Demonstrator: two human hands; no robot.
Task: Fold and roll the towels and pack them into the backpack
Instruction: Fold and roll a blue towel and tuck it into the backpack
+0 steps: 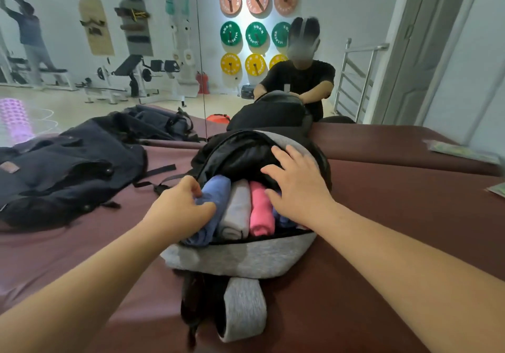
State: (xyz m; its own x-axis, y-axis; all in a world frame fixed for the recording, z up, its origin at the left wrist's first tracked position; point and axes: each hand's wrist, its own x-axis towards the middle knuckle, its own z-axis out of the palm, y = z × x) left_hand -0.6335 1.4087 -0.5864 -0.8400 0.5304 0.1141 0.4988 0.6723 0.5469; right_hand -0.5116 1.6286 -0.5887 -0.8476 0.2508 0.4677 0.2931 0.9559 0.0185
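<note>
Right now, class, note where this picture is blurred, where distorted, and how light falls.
Head view: the wide lens tilts and bows the door; the left hand gripping the blue towel looks slightly motion-blurred; light is soft and even, with no glare on the pink towel.

Backpack (246,257): mottled grey shell, black lining. Blue towel (216,197), pale grey towel (236,212), pink towel (261,212). Table (396,216): maroon. Bag (68,169) at nine o'clock: dark navy.
</note>
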